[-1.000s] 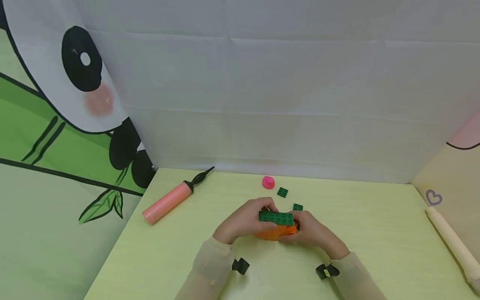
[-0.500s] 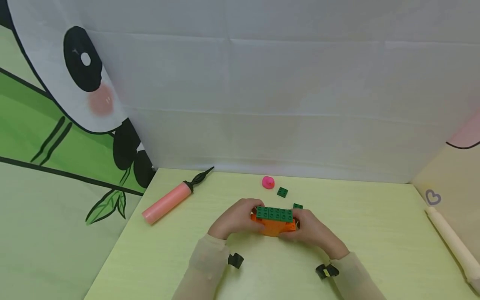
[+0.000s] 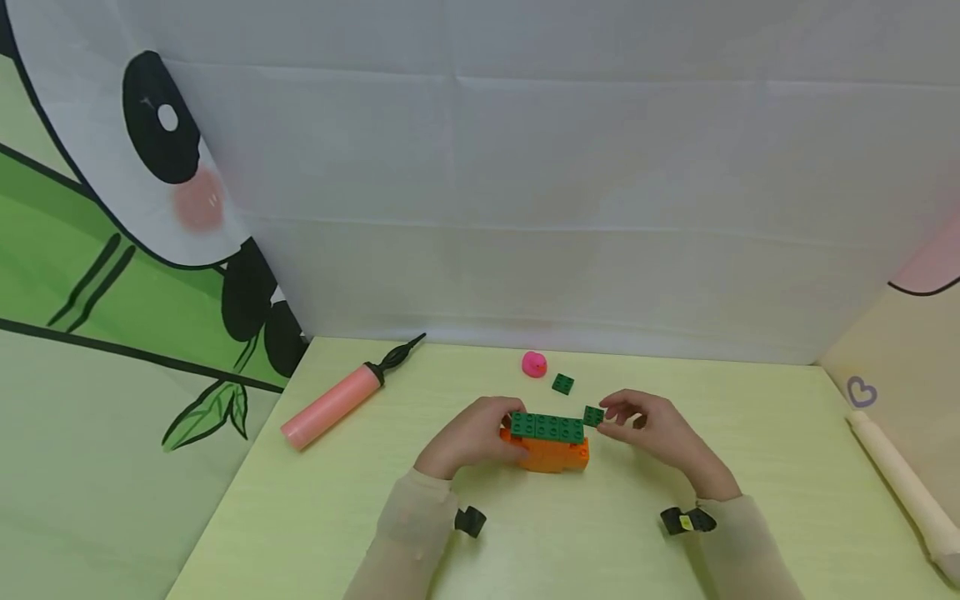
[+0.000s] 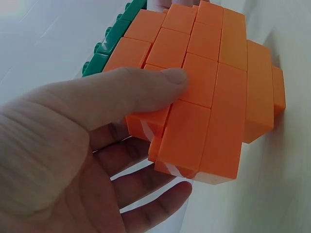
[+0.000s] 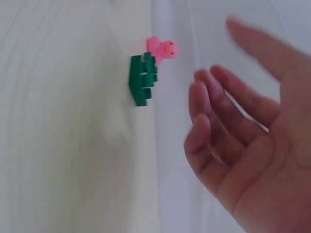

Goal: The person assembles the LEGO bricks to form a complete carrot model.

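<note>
My left hand (image 3: 474, 437) grips the left end of an orange toy-brick build (image 3: 552, 456) topped with a row of green bricks (image 3: 549, 427). In the left wrist view, the thumb presses on the stepped orange bricks (image 4: 199, 80) while the fingers curl behind them. My right hand (image 3: 660, 427) holds nothing and hovers with loosely bent fingers right beside a small green brick (image 3: 593, 416) on the table. A second small green brick (image 3: 562, 383) lies further back. In the right wrist view, green bricks (image 5: 141, 80) overlap in front of a pink toy duck (image 5: 163, 48).
The pink duck (image 3: 534, 364) sits near the table's back edge. A pink hand pump (image 3: 333, 408) with a black nozzle lies at the back left. Behind the table (image 3: 750, 467) hangs a pale sheet (image 3: 570, 167). A cream-coloured roll (image 3: 903, 496) runs along the right side.
My right hand has let go of the orange build and moved right and back to the small green brick. My left hand shifted slightly left and keeps its grip.
</note>
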`<control>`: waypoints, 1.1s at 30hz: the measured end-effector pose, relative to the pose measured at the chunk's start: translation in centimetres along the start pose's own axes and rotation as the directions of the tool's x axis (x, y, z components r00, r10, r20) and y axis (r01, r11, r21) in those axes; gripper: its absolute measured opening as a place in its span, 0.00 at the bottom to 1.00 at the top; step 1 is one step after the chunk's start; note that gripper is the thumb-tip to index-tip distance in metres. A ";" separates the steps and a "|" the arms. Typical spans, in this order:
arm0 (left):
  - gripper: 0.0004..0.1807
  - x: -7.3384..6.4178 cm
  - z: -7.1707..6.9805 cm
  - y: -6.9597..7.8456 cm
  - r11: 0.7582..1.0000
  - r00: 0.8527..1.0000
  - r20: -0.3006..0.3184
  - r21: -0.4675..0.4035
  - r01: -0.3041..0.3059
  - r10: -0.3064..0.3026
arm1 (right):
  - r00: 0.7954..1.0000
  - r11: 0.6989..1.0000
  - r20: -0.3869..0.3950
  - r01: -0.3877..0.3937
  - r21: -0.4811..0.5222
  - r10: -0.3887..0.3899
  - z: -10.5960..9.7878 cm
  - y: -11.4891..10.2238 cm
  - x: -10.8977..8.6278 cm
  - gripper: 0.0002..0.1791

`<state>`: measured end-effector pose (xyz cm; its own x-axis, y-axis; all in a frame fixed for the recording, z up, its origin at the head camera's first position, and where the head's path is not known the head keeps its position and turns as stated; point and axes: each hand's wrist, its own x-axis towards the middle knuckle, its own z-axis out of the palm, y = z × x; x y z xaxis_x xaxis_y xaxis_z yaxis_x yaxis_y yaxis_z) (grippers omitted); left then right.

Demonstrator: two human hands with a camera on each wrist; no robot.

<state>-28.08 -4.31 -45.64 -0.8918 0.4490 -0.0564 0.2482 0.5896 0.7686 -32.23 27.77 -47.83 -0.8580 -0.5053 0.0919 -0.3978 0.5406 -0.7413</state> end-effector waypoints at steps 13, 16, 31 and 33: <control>0.14 0.1 0.2 0.1 1.000 1.000 -0.002 0.001 -0.008 0.008 | 0.978 0.973 -0.089 -0.199 -0.113 0.190 2.2 0.5 1.2 0.22; 0.13 0.2 0.2 0.1 1.000 1.000 -0.003 0.005 -0.010 0.010 | 0.975 0.966 -0.066 -0.221 -0.136 0.213 2.3 0.2 1.4 0.22; 0.14 0.3 0.3 0.1 1.000 1.000 0.002 0.000 0.000 0.000 | 0.967 0.943 -0.053 -0.253 -0.216 0.247 2.7 0.3 2.4 0.19; 0.14 0.3 0.3 0.1 1.000 1.000 0.002 -0.002 -0.001 0.001 | 0.966 0.944 -0.051 -0.259 -0.204 0.254 2.5 0.1 2.3 0.19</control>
<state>-28.18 -3.96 -45.77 -0.8909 0.4507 -0.0571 0.2482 0.5882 0.7697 -33.40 24.98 -49.35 -0.9464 -0.3161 -0.0658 -0.2191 0.7784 -0.5882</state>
